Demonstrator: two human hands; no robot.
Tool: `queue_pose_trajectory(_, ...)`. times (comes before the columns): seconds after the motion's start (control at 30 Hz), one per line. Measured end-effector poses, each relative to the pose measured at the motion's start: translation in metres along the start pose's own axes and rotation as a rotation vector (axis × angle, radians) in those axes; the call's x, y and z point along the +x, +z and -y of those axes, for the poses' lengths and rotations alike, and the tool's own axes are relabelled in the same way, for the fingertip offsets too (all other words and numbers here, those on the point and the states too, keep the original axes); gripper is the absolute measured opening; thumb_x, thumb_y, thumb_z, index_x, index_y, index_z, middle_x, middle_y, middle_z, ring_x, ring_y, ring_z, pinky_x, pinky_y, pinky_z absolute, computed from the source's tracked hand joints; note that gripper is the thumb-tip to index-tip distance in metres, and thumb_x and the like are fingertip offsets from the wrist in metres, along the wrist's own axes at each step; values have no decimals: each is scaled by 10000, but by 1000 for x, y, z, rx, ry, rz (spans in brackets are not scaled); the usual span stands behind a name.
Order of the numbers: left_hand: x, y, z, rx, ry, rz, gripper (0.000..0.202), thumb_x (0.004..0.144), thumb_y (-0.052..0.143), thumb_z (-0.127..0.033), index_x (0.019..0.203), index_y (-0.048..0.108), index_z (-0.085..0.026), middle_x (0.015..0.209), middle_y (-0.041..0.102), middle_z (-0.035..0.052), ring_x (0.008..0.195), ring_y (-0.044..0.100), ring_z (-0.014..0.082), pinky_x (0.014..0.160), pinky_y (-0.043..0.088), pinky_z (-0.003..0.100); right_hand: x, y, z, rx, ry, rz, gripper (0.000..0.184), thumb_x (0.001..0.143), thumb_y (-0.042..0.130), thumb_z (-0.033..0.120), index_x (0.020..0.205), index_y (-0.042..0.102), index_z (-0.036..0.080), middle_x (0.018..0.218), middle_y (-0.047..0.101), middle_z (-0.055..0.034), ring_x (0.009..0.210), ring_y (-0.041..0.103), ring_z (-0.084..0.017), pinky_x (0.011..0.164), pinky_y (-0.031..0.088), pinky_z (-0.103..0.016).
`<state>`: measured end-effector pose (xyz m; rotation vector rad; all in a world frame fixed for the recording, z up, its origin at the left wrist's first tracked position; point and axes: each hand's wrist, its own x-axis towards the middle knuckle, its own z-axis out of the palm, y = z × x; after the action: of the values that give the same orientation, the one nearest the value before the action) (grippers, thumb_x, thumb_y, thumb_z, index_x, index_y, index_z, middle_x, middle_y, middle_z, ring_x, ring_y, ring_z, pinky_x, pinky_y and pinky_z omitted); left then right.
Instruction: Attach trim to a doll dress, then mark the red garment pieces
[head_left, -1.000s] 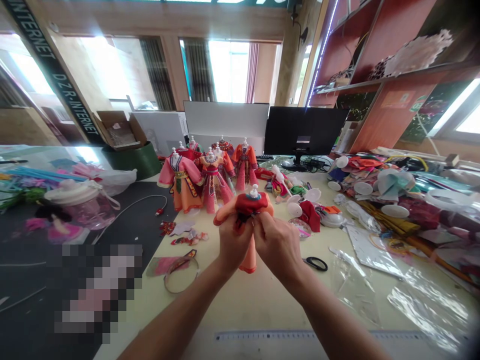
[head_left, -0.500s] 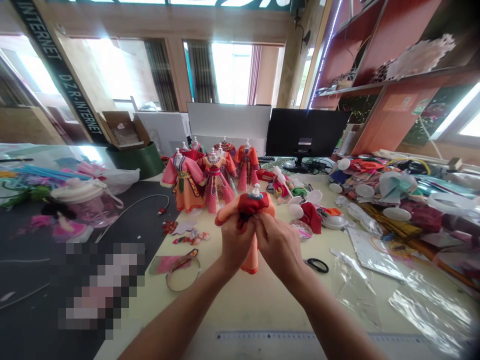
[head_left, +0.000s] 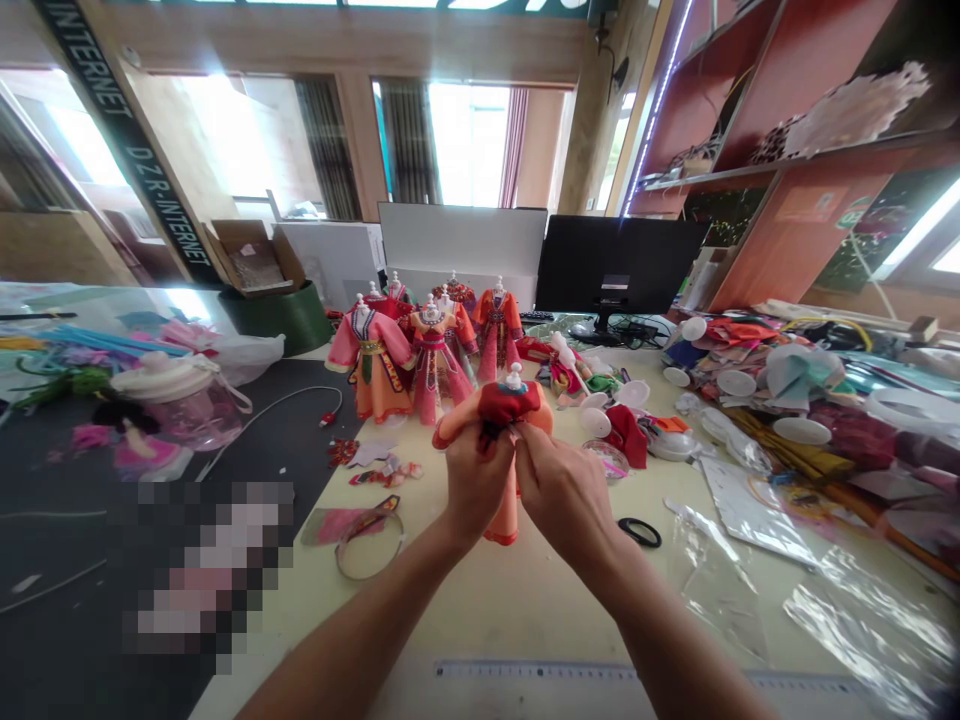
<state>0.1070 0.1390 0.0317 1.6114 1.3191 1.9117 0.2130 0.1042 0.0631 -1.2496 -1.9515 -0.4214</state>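
In the middle of the head view stands a small doll dress (head_left: 504,520), orange with a dark red top, on a white headless stand. My left hand (head_left: 480,480) is closed round its front, gripping the cloth below the neck. Close beside it, my right hand (head_left: 564,480) pinches at the same dark red and black cloth; the fingertips of both hands nearly meet. What exactly lies between the right fingertips is too small to make out. Behind the hands several finished doll dresses (head_left: 431,350) in pink, orange and red stand upright on similar stands.
Scissors (head_left: 640,532) lie right of my forearm, with plastic bags (head_left: 720,580) beyond. A tape roll (head_left: 369,545) rests at left. A ruler (head_left: 645,678) lies along the near edge. Fabric scraps (head_left: 802,370) pile up at right; a monitor (head_left: 619,265) stands behind.
The view has shifted slightly, so the scene sits a little further right. Both hands stay at the dress front, with only a slight movement of the right fingers.
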Motion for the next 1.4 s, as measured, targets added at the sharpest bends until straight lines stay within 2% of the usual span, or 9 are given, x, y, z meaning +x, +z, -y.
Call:
queue_pose_trajectory(0.1,4,-2,0,-10,-43,-16,165,740,578,-187,614,471,-186,546,450,-45,521,440,101,503,392,237,-2,-4,1,11,-3,10,246,890,397,175,836,635,144,559,618,-13,454,506,-115,471,203,-261)
queue_pose_trajectory(0.2,5,-3,2,-26,-67,19,152,737,580,-197,625,478,-179,556,455,-45,530,441,98,510,392,229,-2,-4,1,13,19,-27,260,901,395,200,825,637,146,529,602,-8,443,503,-114,465,201,-259)
queue_pose_trajectory(0.43,3,-2,2,-59,-89,53,174,730,598,-222,625,468,-178,544,438,-48,513,425,94,494,378,228,0,4,-2,6,50,-18,269,891,392,201,809,641,143,493,593,-5,412,494,-111,460,200,-251)
queue_pose_trajectory(0.6,1,-2,2,-67,-56,95,45,724,567,-172,717,523,-175,595,505,-30,554,471,112,536,411,244,0,5,-4,-11,66,-5,256,883,396,208,797,630,150,520,615,-12,412,491,-111,463,195,-244)
queue_pose_trajectory(0.87,-5,-1,2,-52,-7,109,37,741,546,-148,723,524,-172,622,516,-17,619,510,138,593,422,271,2,4,-4,-71,55,11,239,855,397,207,701,572,151,465,557,-5,364,421,-100,431,172,-245)
queue_pose_trajectory(1.03,-8,-1,3,-73,-26,118,22,744,554,-157,738,539,-172,647,529,-4,653,525,154,602,416,282,4,4,1,-154,62,22,237,837,377,184,658,531,165,421,507,-1,339,371,-104,422,131,-262)
queue_pose_trajectory(1.23,-7,-1,5,-107,-30,133,34,740,575,-170,733,542,-176,659,530,1,656,515,152,602,411,278,5,8,1,-163,52,54,243,850,367,189,676,536,163,445,529,-8,350,397,-115,437,128,-276)
queue_pose_trajectory(1.4,-4,-1,2,-121,-57,134,47,759,556,-173,722,527,-174,661,540,-5,635,499,134,614,422,269,4,3,-2,-51,92,126,231,866,384,185,744,579,162,521,586,-7,412,470,-116,443,167,-258)
